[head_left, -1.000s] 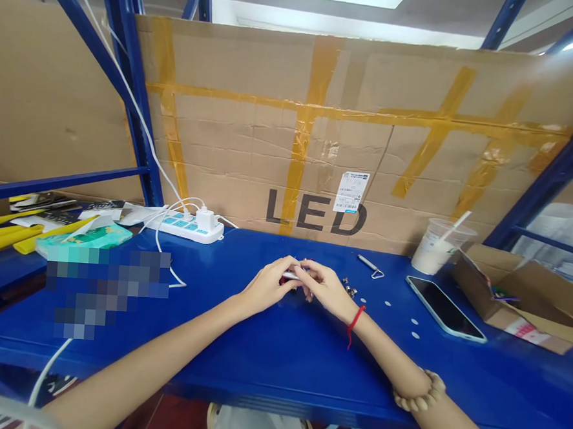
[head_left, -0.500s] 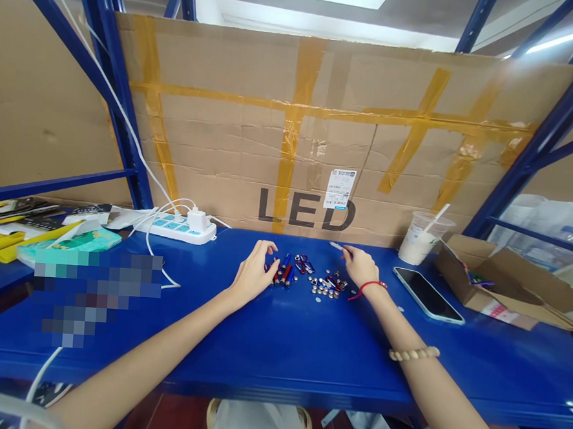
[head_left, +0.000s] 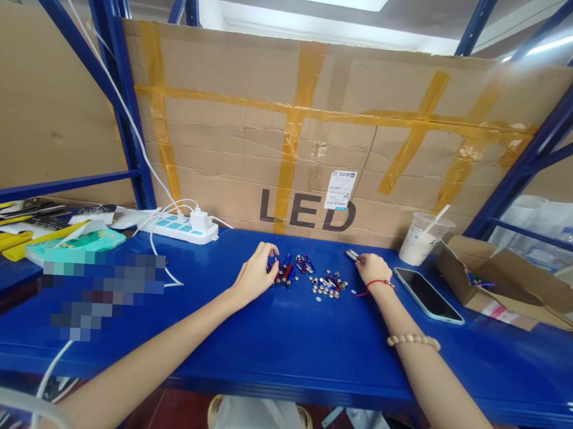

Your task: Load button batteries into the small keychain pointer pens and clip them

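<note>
My left hand (head_left: 258, 271) rests on the blue table with its fingers curled beside a pile of red and blue cylinders (head_left: 287, 271); whether it holds one of them is hidden. Between the hands lie red and blue looped pieces (head_left: 305, 263) and a scatter of small silvery round parts (head_left: 327, 288). To the right of these, my right hand (head_left: 374, 270), with a red string at the wrist, is closed on small light-coloured sticks (head_left: 352, 255) that stick out to the left of its fingertips.
A phone (head_left: 428, 295), a cup with a straw (head_left: 419, 239) and an open cardboard box (head_left: 493, 279) are on the right. At the back left sits a power strip (head_left: 181, 227) with white cables. A large cardboard sheet (head_left: 223, 146) stands behind.
My right hand has moved a little to the right, away from the round parts, with the light sticks in its fingers. My left hand has hardly moved.
</note>
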The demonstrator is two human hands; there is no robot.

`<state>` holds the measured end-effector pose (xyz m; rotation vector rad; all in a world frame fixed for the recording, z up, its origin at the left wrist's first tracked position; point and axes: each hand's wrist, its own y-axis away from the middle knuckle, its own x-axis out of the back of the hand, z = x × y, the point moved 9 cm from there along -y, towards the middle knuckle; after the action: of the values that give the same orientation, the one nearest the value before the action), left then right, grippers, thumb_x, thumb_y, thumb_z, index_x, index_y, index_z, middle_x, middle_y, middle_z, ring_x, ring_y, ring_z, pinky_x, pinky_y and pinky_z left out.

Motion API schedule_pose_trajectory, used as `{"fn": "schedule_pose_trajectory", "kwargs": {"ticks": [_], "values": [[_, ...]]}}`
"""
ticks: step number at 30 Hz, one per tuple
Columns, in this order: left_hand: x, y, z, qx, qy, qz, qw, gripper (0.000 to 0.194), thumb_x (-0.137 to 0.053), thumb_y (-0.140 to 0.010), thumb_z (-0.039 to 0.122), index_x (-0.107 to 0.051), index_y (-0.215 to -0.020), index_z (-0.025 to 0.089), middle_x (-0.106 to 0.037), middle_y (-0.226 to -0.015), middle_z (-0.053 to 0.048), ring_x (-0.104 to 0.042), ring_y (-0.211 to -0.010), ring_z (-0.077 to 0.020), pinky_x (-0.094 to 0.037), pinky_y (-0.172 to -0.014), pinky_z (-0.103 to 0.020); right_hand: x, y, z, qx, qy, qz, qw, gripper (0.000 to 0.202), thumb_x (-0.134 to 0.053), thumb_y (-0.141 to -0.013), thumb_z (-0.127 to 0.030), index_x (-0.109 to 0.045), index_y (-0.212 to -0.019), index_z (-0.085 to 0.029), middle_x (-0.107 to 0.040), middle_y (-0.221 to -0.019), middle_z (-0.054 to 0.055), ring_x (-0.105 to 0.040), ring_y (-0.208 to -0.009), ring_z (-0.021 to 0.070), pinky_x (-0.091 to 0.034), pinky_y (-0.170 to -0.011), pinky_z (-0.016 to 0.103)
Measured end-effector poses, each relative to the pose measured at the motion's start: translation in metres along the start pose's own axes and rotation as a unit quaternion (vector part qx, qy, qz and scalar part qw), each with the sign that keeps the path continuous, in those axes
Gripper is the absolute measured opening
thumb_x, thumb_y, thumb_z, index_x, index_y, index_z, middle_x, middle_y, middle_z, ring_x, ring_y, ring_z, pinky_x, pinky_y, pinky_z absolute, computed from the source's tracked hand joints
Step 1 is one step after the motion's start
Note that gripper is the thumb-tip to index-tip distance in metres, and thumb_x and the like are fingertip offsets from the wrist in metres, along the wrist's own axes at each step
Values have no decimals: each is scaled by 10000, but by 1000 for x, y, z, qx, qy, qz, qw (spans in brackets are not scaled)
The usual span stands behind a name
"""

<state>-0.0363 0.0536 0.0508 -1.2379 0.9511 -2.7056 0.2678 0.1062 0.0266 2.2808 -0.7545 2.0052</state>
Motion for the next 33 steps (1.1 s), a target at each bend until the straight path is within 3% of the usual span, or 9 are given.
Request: {"fn": "schedule_pose_trajectory", "kwargs": {"ticks": [4,8,11,14,16,20,23,25,33], "values": [[2,1,1,16,-15,2,1000,153,-444,-796,185,-451,-941,232,-507,-941,16,-524,-627,-91,-440,-623,-240,13,-1,1,4,-74,76,994,245,-544,-804,-337,-689,-944,-197,-664,-963,102,-610,-870,243,-430,-616,288],[10,0,-5,54,-46,27,997,170,-452,-805,197,-477,-971,229,-531,-983,1,-564,-748,-123,-463,-718,-271,43,9,0,3,-201,198,959,322,-444,-843,-363,-694,-890,-166,-669,-905,101,-604,-832,232,-435,-661,303],[5,0,-12,73,-82,2,994,210,-455,-821,258,-505,-1024,233,-529,-1028,-26,-566,-883,-168,-470,-764,-310,54,20,-14,34,-273,226,934,334,-421,-843,-354,-687,-875,-154,-669,-880,90,-605,-804,216,-442,-696,309],[-9,2,-17,78,-119,-65,988,244,-475,-816,370,-552,-1003,233,-529,-1025,-49,-539,-995,-217,-469,-799,-349,53,36,-49,128,-304,184,926,322,-443,-831,-389,-678,-860,-171,-667,-847,72,-603,-761,198,-455,-702,312],[-17,4,-17,73,-129,-102,984,292,-476,-810,425,-559,-1015,234,-533,-1024,-55,-536,-1014,-230,-471,-805,-358,43,52,-86,229,-286,100,925,325,-455,-828,-432,-665,-929,-205,-658,-902,66,-605,-786,198,-467,-685,314],[-21,6,-16,77,-125,-130,981,323,-458,-821,427,-549,-1057,227,-539,-1045,-53,-569,-968,-219,-477,-805,-351,20,98,-146,411,-210,-41,886,429,-488,-804,-511,-575,-1146,-266,-545,-1214,73,-501,-1109,253,-402,-897,426],[-21,6,-17,83,-120,-137,980,325,-446,-830,406,-543,-1082,224,-538,-1065,-55,-577,-963,-215,-480,-802,-344,5,111,-156,423,-175,-101,883,634,-543,-713,-617,-503,-1236,-261,-489,-1290,99,-422,-1201,304,-337,-952,500],[-22,6,-17,82,-116,-137,980,320,-430,-842,385,-538,-1094,221,-540,-1068,-57,-575,-973,-211,-477,-809,-341,2,110,-154,410,-168,-105,890,715,-570,-673,-637,-476,-1264,-246,-502,-1277,114,-416,-1206,318,-325,-958,506],[-14,4,-17,86,-80,-80,990,209,-433,-846,322,-549,-998,237,-548,-1019,-22,-579,-954,-176,-473,-804,-311,9,105,-151,410,-186,-65,890,591,-603,-716,-491,-485,-1240,-244,-609,-1129,90,-537,-1064,267,-369,-909,445]]}}
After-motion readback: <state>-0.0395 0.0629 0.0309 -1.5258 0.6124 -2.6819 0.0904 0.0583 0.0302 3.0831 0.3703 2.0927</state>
